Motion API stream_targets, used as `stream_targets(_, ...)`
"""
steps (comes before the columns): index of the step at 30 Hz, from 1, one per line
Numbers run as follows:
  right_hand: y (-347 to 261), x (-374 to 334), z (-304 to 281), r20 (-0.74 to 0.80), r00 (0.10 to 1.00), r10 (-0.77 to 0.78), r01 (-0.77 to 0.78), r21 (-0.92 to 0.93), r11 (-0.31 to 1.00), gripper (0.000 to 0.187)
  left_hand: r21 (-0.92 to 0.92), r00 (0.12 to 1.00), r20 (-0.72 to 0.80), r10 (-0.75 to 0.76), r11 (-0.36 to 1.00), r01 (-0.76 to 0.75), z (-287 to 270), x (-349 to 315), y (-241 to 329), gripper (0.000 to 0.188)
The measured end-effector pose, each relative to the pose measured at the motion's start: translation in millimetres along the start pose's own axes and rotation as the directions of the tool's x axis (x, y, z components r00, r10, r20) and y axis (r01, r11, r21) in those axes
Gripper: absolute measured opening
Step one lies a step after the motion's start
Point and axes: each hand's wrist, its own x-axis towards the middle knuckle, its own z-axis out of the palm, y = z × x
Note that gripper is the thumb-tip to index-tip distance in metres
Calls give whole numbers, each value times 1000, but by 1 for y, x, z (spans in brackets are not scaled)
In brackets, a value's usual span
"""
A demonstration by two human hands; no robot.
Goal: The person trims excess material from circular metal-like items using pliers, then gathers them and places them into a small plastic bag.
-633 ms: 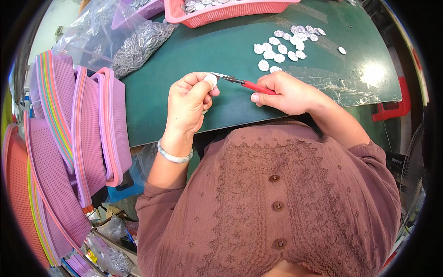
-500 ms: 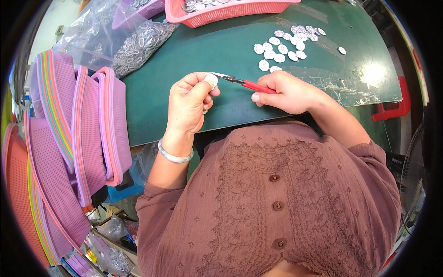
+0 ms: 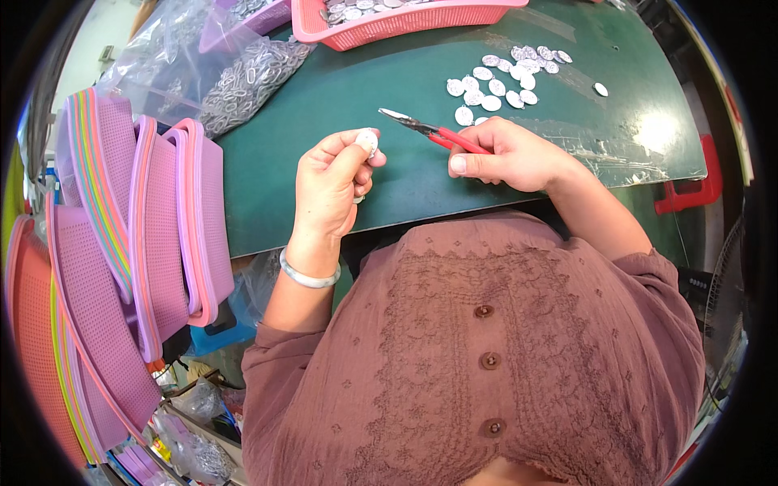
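Between the thumb and fingers of my left hand (image 3: 331, 174) is a small silvery oval medal (image 3: 367, 142). Another pale piece shows at the lower side of that palm, too hidden to name. My right hand (image 3: 510, 155) is wrapped round the red handles of a pair of pliers (image 3: 417, 124). Their narrow metal jaws point up and left, a short way to the right of the medal and apart from it. Beyond my right hand, several loose oval medals (image 3: 496, 86) lie scattered on the green table (image 3: 340, 89).
A pink basket (image 3: 405, 26) of medals stands at the far edge. Left of it, a clear plastic bag (image 3: 251, 81) holds many metal links. Stacked purple and pink baskets (image 3: 154, 235) rise along the table's left side. A red clamp-like part (image 3: 689, 182) is at the right edge.
The plier jaws have come away from the medal, swinging up and right, and their handles have spread a little. My left hand still holds the medal, nearly in the same place.
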Motion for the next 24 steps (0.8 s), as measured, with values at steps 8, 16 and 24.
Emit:
stream_targets(8, 5, 3, 2, 8, 994, -106, 106, -152, 983, 39, 7, 1000, 6, -5, 1000, 5, -1, -2, 0, 14)
stream_targets(16, 5, 1, 2, -5, 997, -74, 73, -95, 993, 39, -469, 985, 171, 25, 881, 59, -46, 6, 7, 32)
stream_targets(24, 9, 3, 3, -17, 992, -129, 126, -113, 986, 39, 260, 999, -51, 20, 966, -6, -50, 2, 5, 8)
